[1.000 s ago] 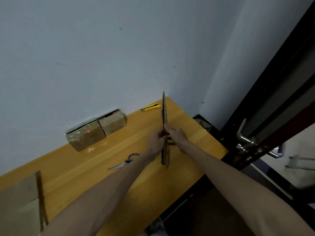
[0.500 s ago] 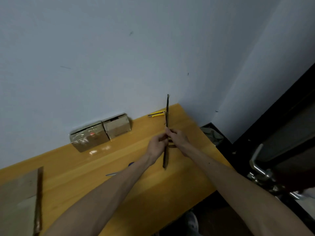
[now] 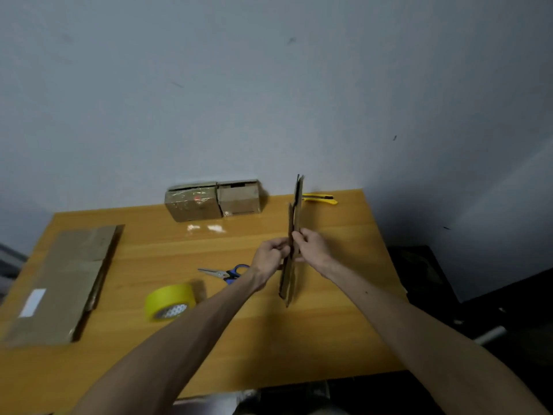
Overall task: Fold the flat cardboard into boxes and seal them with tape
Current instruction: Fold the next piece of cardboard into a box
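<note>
Both bare forearms stretch forward over the wooden table [image 3: 329, 330] and draw in toward each other until the wrists nearly meet above its middle. Between them the flat cardboard [image 3: 294, 211] stands upright and is turned edge-on, so it shows as a thin brown strip leaning a little, its top end up against the grey wall behind. The left hand [image 3: 270, 256] has its fingers curled in against the left face of the sheet and grips it about halfway up. The right hand [image 3: 314, 248] meets it from the other side, its fingertips [image 3: 296, 235] pinching the near edge just above the left hand's knuckles. I cannot tell whether the lower end of the sheet touches the tabletop or hangs just clear of it. A pair of blue-handled scissors [image 3: 224, 274] lies beside the left wrist, and a yellow tape roll [image 3: 170, 301] sits on its side nearer the front. A cardboard stack [image 3: 62, 280] lies flat at the left end. Against the wall stand two made-up boxes touching each other, a taped box [image 3: 193, 205] and a plain box [image 3: 239, 197], with a yellow utility knife [image 3: 320, 199] behind the held sheet.
</note>
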